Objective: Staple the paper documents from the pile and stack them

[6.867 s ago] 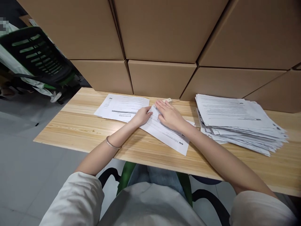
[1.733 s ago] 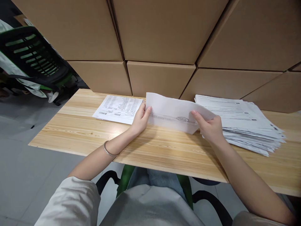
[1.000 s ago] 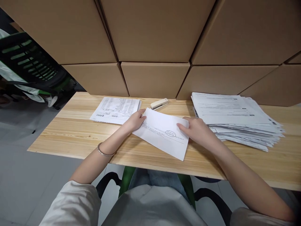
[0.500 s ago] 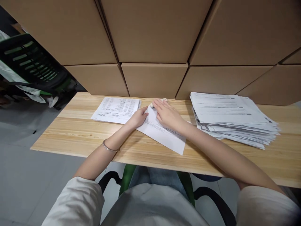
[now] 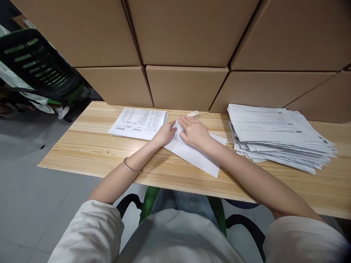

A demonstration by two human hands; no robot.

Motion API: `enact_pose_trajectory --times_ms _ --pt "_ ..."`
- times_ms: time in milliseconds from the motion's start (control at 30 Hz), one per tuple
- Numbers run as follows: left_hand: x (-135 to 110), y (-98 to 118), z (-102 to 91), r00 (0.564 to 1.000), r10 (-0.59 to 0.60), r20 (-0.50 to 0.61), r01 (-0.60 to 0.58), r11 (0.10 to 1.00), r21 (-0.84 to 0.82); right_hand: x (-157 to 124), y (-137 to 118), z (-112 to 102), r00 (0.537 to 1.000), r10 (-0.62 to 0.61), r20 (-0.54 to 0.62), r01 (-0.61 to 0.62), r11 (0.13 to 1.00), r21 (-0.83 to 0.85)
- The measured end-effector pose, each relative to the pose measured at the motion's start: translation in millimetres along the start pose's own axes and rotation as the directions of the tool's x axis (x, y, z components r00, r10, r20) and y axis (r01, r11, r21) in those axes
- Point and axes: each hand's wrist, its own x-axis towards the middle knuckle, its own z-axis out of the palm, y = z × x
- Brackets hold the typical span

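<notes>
Sheet [image 5: 196,157] lies flat — under both hands [image 5: 181,133].

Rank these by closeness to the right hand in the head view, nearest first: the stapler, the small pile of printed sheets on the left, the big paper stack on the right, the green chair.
1. Stapler: at the fingertips of the right hand, toward the boxes.
2. Small pile of printed sheets: to the left, past the left hand.
3. Big paper stack: to the right.
4. Green chair: far left, off the table.
Items 2 and 3 are close.

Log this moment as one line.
left hand: flat on sheet | right hand: pressing sheet | stapler: behind right hand | paper stack: right
</notes>
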Motion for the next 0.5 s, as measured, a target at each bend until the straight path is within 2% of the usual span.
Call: enact_pose_trajectory --times_ms 133,233,300,400,500 --pt "-0.1 -2.0 1.2 1.000 0.008 -0.023 -0.008 1.000 -0.004 -0.8 2.8 -2.2 0.999 0.030 -0.025 -0.029 0.998 0.058" --pt "-4.8 -0.8 -2.2 0.999 -0.007 -0.042 0.006 1.000 -0.030 -0.7 4.8 -11.2 0.998 0.042 -0.036 -0.038 0.993 0.108" --pt "-9.1 -0.1 -7.2 0.999 -0.027 -0.045 0.025 0.998 -0.053 -4.4 2.3 -19.4 0.995 0.055 -0.084 -0.043 0.989 0.139" --pt "-15.6 1.1 -17.7 0.999 -0.036 -0.028 0.033 0.996 -0.087 -21.1 -11.8 -28.0 0.984 0.038 -0.176 -0.006 0.984 0.176" --pt "-22.9 6.5 -29.8 0.998 -0.049 -0.047 0.039 0.980 -0.195 -46.4 -35.7 -25.4 0.976 -0.075 -0.204 0.108 0.981 0.159"
